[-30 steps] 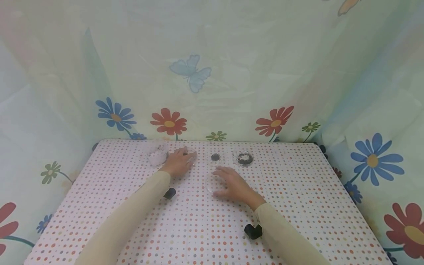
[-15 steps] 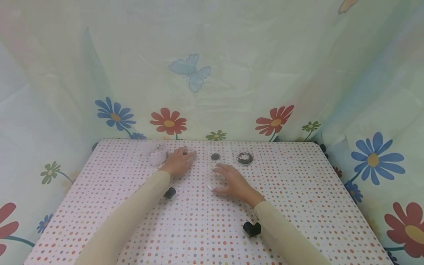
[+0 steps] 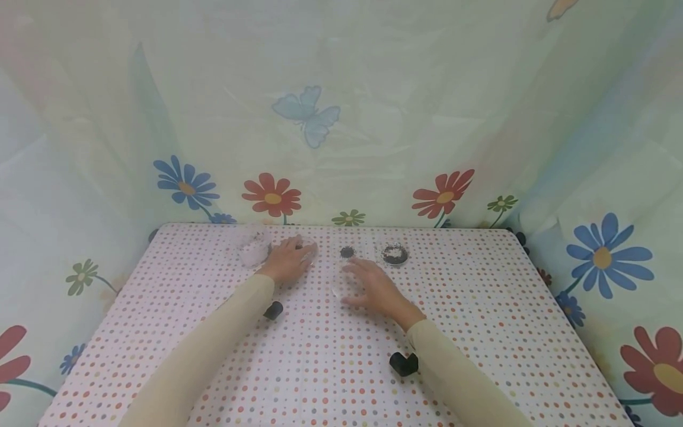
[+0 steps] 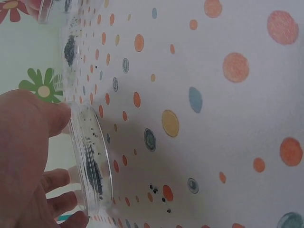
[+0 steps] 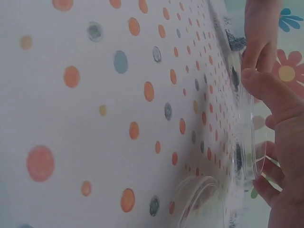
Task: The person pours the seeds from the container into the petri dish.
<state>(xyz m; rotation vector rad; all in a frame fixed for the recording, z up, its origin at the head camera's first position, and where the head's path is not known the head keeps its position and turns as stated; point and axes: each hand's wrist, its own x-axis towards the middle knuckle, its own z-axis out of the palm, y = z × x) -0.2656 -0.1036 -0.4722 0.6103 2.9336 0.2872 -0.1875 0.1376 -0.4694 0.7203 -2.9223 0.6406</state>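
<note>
My left hand [image 3: 288,261] grips the rim of a clear round dish [image 4: 92,161] holding dark granules, at the back of the table, left of centre. Thumb and fingers of my right hand [image 3: 376,290] hold a clear shallow round dish or lid [image 5: 249,133] by its edge, tilted on edge in the right wrist view. Just beyond the right fingertips in the head view sits a small heap of dark granules [image 3: 347,252] in a clear dish. Another clear round piece [image 5: 202,202] appears low in the right wrist view.
A clear dish with white material [image 3: 253,250] stands left of my left hand. At the right back is a dish of dark and white bits [image 3: 395,254]. A few dark crumbs [image 4: 154,190] lie on the dotted tabletop [image 3: 320,367]. A flowered curtain [image 3: 373,118] closes off the back.
My right hand, with the clear piece in it, has moved slightly farther back, toward the middle heap of dark granules. The left hand has stayed on its dish.
</note>
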